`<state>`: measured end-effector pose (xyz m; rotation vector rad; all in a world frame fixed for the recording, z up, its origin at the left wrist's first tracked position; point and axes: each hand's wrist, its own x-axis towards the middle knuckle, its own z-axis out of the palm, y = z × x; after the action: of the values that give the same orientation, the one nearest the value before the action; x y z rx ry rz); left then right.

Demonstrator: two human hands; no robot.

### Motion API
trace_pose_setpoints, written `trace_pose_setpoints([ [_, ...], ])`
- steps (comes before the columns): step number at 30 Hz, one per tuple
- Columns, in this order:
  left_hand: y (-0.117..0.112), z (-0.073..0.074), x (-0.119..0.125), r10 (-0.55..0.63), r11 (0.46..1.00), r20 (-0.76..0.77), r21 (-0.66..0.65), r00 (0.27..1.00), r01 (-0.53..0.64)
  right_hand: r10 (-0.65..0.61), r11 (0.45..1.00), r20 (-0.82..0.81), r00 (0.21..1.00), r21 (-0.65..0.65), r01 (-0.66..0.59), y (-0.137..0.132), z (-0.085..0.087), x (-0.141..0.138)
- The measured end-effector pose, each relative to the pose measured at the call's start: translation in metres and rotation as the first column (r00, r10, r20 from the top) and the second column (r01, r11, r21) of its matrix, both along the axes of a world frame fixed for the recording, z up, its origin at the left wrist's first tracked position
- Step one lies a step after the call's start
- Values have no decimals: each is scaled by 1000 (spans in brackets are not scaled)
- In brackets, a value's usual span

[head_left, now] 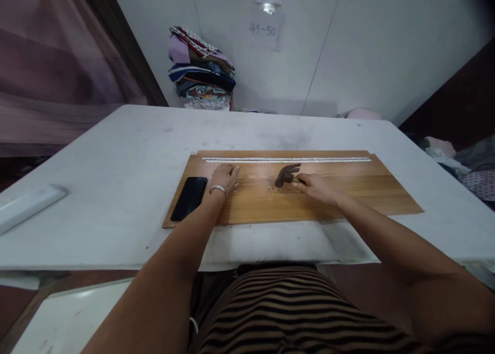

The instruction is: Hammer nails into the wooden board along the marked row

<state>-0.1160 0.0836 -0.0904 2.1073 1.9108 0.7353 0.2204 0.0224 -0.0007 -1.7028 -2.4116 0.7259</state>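
Head view: white table (96, 189); on it, wooden board (367, 184). Left hand (223, 177) on board's left part, fingers bent, grasp unclear. Right hand (315, 187) grips hammer (285, 175) above board's middle, right of left hand; long axis roughly left-right, head leftmost, rusty brown. Nails (236, 187) thin, pale, just right of left hand. Dark specks (280, 190) in row beside hammer head, near side.

Behind the white table (131, 158), folded fabrics (203, 73) are piled by a pale wall (348, 60). Pinkish drapery (58, 65) hangs at left.
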Motion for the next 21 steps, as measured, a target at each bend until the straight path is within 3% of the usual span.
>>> trace_pose_setpoints([
  [21,1,0,1,3,1000,1,-3,1000,-3,-3,999,41,999,-40,4,-4,10,-3],
])
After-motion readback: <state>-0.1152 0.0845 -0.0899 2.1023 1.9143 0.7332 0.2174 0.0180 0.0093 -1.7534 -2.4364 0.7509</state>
